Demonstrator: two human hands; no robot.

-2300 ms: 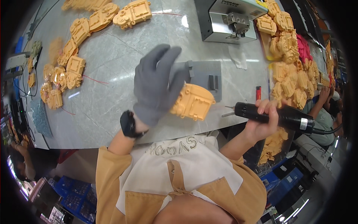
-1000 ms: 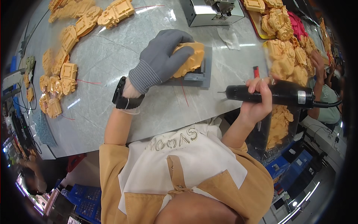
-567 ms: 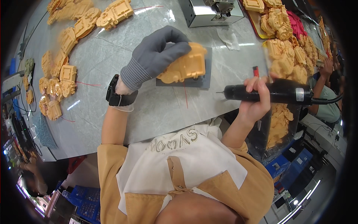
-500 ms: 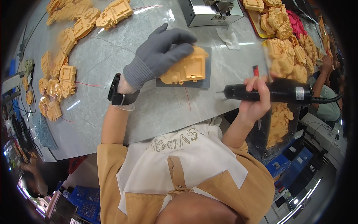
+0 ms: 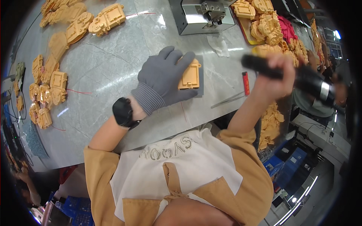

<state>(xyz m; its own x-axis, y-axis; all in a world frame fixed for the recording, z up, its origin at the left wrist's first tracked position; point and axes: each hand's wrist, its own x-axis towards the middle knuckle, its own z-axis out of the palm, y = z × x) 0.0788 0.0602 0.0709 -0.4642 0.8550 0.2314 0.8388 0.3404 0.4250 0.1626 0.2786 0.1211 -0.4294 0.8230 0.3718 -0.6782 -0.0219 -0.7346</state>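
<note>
A yellow-orange plastic housing [image 5: 190, 76] lies on a dark grey pad [image 5: 201, 87] on the table. My left hand [image 5: 162, 73], in a grey knit glove, is closed round its left side, thumb along the near edge and fingers along the far edge; the glove hides much of the part. A thin red wire [image 5: 183, 111] comes out toward me from under the hand. Off to the right, my bare right hand [image 5: 277, 75] grips a black corded electric screwdriver [image 5: 260, 64], tilted and smeared by motion. Its bit cannot be made out.
Silver tweezers [image 5: 228, 99] and a slim red object [image 5: 246, 83] lie between my hands. A grey metal machine [image 5: 205, 19] stands at the back. Similar housings line the left [image 5: 58, 84] and are heaped at the right [image 5: 267, 28]. A co-worker's hand [image 5: 341, 92] shows far right.
My right hand has swung the screwdriver up and right, away from the housing, uncovering the tweezers. My left hand has shifted its hold, thumb now at the near edge, and the housing looks turned.
</note>
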